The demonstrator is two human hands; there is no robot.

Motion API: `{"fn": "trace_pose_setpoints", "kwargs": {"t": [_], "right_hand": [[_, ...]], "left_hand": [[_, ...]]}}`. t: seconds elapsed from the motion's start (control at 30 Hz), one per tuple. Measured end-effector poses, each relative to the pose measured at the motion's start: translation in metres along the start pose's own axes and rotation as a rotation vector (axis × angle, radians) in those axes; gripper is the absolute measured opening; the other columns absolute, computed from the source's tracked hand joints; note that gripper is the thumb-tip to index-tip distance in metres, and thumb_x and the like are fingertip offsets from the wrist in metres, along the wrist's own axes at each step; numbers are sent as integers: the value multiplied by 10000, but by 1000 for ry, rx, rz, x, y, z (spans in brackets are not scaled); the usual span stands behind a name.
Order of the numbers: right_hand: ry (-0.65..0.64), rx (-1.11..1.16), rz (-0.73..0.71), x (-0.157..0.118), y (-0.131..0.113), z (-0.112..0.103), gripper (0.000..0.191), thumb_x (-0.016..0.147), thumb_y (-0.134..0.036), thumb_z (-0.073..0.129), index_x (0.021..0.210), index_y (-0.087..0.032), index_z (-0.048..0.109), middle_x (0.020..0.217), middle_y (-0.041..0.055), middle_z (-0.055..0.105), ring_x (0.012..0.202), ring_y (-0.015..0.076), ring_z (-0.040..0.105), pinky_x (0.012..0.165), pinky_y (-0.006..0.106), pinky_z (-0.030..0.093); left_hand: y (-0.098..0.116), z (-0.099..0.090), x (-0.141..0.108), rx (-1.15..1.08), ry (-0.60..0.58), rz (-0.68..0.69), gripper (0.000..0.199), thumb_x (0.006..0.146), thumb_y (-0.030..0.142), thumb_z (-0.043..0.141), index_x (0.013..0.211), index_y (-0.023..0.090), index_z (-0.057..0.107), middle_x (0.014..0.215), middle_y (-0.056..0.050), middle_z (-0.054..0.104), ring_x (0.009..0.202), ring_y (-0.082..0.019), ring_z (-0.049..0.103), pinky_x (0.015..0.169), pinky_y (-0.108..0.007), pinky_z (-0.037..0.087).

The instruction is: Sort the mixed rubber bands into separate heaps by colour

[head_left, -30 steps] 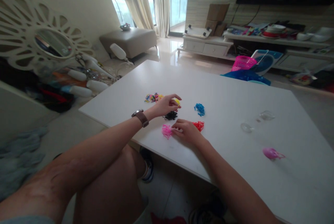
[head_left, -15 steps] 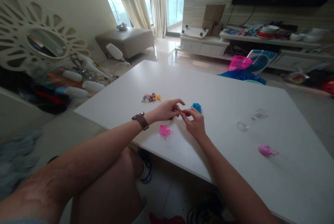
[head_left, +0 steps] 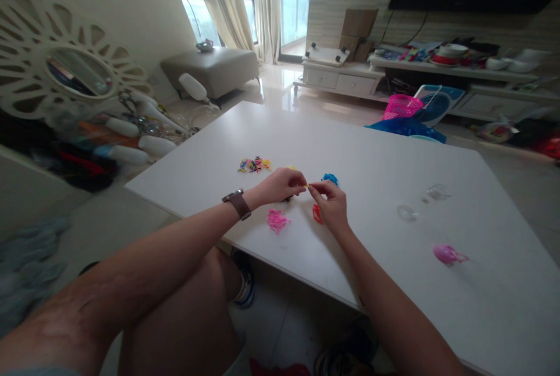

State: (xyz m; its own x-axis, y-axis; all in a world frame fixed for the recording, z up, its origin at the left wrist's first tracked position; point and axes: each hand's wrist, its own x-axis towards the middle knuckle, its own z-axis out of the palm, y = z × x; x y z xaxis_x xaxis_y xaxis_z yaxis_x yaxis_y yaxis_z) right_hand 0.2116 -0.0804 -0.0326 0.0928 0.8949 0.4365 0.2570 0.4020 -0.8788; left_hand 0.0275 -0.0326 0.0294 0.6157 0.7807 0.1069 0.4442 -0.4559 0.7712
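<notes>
My left hand point(head_left: 285, 184), with a brown-strapped watch on its wrist, and my right hand point(head_left: 329, 204) meet fingertip to fingertip over the white table point(head_left: 371, 171). Both pinch a small yellow band point(head_left: 307, 186) between them. Pink bands point(head_left: 277, 220) lie in a pile below my left hand. A red pile point(head_left: 317, 214) shows partly beside my right hand, and a blue pile point(head_left: 330, 178) sits just beyond it. Mixed coloured bands point(head_left: 254, 164) lie to the left. Some yellow point(head_left: 291, 168) and black pieces point(head_left: 287, 198) are partly hidden by my left hand.
On the table's right side are a clear round piece point(head_left: 408, 212), another clear container point(head_left: 438, 191) and a pink egg-shaped object point(head_left: 446, 254). A pink basket point(head_left: 403, 107) stands beyond the far edge. White lamp parts point(head_left: 156, 145) stand past the left edge.
My right hand has shifted slightly right and down, baring more of the red pile. The raised fingers of my left hand have curled in, and the yellow band shows between the fingertips.
</notes>
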Motion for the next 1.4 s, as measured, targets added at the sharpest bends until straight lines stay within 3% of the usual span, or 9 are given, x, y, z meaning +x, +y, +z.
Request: {"fn": "trace_pose_setpoints", "kwargs": {"t": [0.4,1.13,1.4], "right_hand": [[12,186,163,2,10,3,253,788,-490,771,811,-243,721,804,29,712,746,198,636,726,376,550],[-21,209,189,4,5,4,317,772,-544,766,777,-237,685,748,18,689,694,192,643,702,381,569],[-53,193,189,4,7,4,349,790,-576,729,828,-234,672,800,28,699,723,196,673,701,378,585]], "left_hand": [[-5,0,2,-105,26,-45,99,821,213,696,836,124,737,690,-42,728,625,-131,653,613,-227,492],[-9,3,5,-208,-61,-115,101,807,177,682,845,105,741,701,-70,743,635,-144,690,568,-211,496],[-11,2,3,-221,-93,-107,168,805,266,729,870,112,715,704,-63,736,615,-134,667,533,-200,469]]}}
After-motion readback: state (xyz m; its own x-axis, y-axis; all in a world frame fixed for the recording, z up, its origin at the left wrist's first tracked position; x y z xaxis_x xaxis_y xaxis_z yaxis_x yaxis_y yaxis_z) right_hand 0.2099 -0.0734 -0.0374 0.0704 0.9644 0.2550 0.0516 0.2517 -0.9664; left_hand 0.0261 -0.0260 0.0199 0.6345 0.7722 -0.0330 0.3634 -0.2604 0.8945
